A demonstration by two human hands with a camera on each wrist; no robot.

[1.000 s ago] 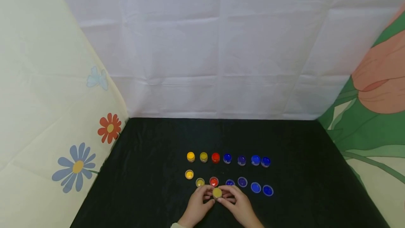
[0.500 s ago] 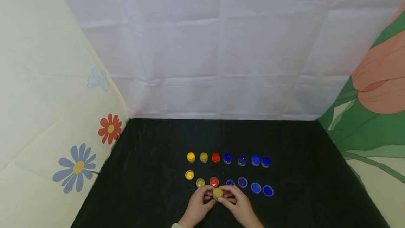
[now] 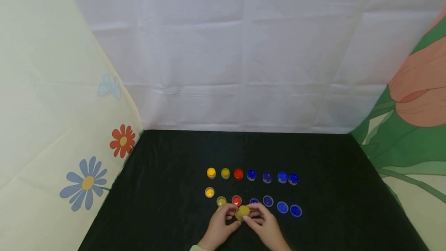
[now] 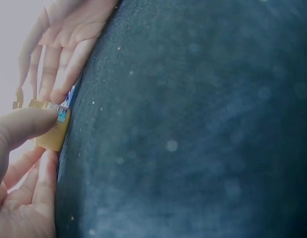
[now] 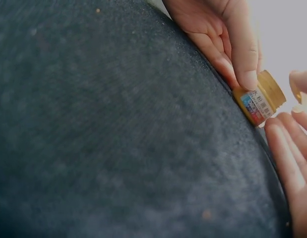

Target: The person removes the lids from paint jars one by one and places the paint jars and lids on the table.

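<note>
In the head view my left hand [image 3: 219,224] grips a small ochre paint jar [image 5: 257,104] low over the black cloth. The right wrist view shows its threaded neck uncovered and a printed label on its side, with the left thumb on the wall. My right hand [image 3: 264,223] pinches the matching ochre lid [image 3: 244,210] between thumb and fingers, just above and right of the jar's mouth. Its lower fingertips are close beside the jar in the right wrist view. From the head, the lid overlaps part of the jar.
Behind the hands stands a row of several jars, from a yellow jar [image 3: 211,173] to a blue jar [image 3: 294,179]. Lids lie nearer, including a red lid [image 3: 236,200] and a purple lid [image 3: 268,201]. A white sheet [image 3: 195,57] hangs behind the black cloth [image 3: 167,189].
The lid has come off the ochre jar: my right hand has lifted it up and to the right, while my left hand still holds the jar in nearly the same place.
</note>
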